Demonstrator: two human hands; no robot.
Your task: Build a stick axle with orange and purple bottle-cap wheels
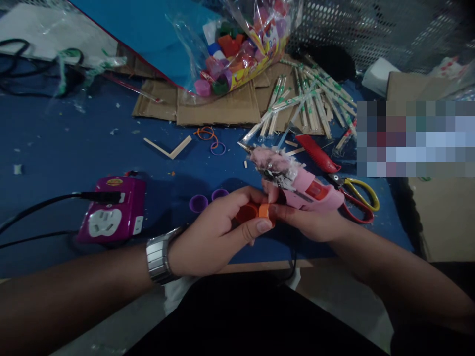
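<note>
Blue table (67, 143) fills my distant feed. I watch the left hand (211, 237) toward seven o'clock and the right hand (315, 225) toward four, holding a pink glue gun (328, 198), nozzle aimed at ten. A magenta power socket (126, 198) sits at the hands' nine o'clock; nearer lie two purple caps (198, 203). Left fingers curl round an orange cap (245, 213); both hands' fingertips meet at a smaller orange piece (263, 211) beside it.

No readable text anywhere, the yellow bag label (257, 66) (lettering too blurred) included.
</note>
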